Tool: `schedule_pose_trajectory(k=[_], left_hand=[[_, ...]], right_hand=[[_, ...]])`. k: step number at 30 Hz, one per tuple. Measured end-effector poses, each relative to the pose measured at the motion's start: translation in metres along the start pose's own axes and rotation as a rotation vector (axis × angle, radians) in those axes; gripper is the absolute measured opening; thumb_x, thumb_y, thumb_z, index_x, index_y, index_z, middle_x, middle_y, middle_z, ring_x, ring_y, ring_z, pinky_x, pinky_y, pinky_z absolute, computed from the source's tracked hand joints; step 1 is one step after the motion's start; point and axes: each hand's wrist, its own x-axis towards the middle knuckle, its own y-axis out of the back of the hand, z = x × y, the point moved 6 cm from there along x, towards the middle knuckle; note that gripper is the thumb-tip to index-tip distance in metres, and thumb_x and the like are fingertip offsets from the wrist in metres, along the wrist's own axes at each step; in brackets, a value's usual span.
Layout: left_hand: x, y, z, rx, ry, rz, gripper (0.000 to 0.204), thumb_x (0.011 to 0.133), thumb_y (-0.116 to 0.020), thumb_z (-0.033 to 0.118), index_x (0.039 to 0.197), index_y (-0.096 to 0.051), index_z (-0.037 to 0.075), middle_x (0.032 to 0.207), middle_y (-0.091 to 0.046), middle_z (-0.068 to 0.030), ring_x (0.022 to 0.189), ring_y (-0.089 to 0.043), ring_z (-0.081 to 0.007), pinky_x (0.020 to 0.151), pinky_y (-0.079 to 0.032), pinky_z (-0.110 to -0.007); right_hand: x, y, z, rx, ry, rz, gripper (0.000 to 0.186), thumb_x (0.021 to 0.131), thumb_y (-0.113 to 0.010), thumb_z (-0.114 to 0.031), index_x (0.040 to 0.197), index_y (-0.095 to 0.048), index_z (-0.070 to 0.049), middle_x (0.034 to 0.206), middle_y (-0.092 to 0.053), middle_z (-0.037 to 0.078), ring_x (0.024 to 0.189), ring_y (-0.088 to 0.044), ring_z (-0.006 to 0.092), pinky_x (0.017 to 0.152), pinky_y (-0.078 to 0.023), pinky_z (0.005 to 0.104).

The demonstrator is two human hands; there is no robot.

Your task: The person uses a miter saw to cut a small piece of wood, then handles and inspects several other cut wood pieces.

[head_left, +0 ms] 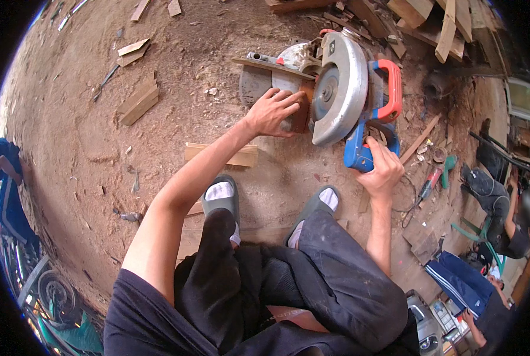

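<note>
A mitre saw (341, 80) with a grey blade guard and a red carrying handle stands on the dirt ground in front of me. My right hand (381, 167) is wrapped round its blue rear handle (356, 149), which hides some of the fingers. Left of the blade, my left hand (272, 114) presses with bent fingers on a reddish-brown piece of wood (301, 113) on the saw's base. The hand covers part of that wood. Its fingertips lie close to the round blade (328, 86); I cannot tell whether the blade is turning.
Loose wood blocks (139, 102) lie to the left, and a board (241, 155) is near my feet. Offcuts (416, 15) are piled at the far right. A red-and-black power tool (431, 183) with a cord lies at right. People sit at the right edge (502, 207).
</note>
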Motion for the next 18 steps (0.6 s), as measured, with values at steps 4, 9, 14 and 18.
schedule_pose_trajectory(k=[4, 9, 14, 18], left_hand=[[0.002, 0.001, 0.002, -0.012, 0.011, 0.044, 0.075, 0.075, -0.077, 0.066, 0.117, -0.054, 0.008, 0.158, -0.043, -0.0088, 0.132, -0.050, -0.0274, 0.110, -0.041, -0.046], [0.005, -0.002, 0.004, 0.070, -0.002, -0.011, 0.079, 0.075, -0.074, 0.069, 0.121, -0.056, 0.008, 0.155, -0.045, -0.0087, 0.129, -0.051, -0.0256, 0.110, -0.040, -0.045], [0.004, 0.001, 0.003, 0.079, -0.018, -0.010, 0.079, 0.077, -0.072, 0.071, 0.122, -0.057, 0.007, 0.153, -0.047, -0.0090, 0.125, -0.052, -0.0252, 0.108, -0.041, -0.043], [0.003, 0.002, 0.003, 0.073, -0.039, -0.011, 0.078, 0.077, -0.072, 0.070, 0.121, -0.059, 0.007, 0.153, -0.048, -0.0095, 0.124, -0.053, -0.0255, 0.107, -0.041, -0.043]], right_hand=[[-0.010, -0.009, 0.004, -0.029, -0.014, -0.036, 0.064, 0.074, -0.082, -0.055, 0.112, -0.070, -0.005, 0.087, -0.071, 0.011, 0.078, -0.071, 0.0316, 0.069, -0.054, 0.0425], [-0.010, -0.011, 0.003, -0.019, -0.032, -0.039, 0.063, 0.073, -0.082, -0.053, 0.112, -0.070, -0.005, 0.086, -0.070, 0.010, 0.076, -0.070, 0.0314, 0.068, -0.053, 0.0422], [-0.009, -0.011, -0.003, -0.035, 0.026, 0.010, 0.057, 0.070, -0.084, -0.043, 0.111, -0.069, -0.006, 0.082, -0.067, 0.007, 0.073, -0.069, 0.0281, 0.066, -0.052, 0.0406], [-0.013, -0.014, 0.003, -0.018, -0.028, -0.033, 0.063, 0.072, -0.083, -0.051, 0.113, -0.070, -0.004, 0.088, -0.071, 0.012, 0.078, -0.071, 0.0331, 0.069, -0.053, 0.0430]])
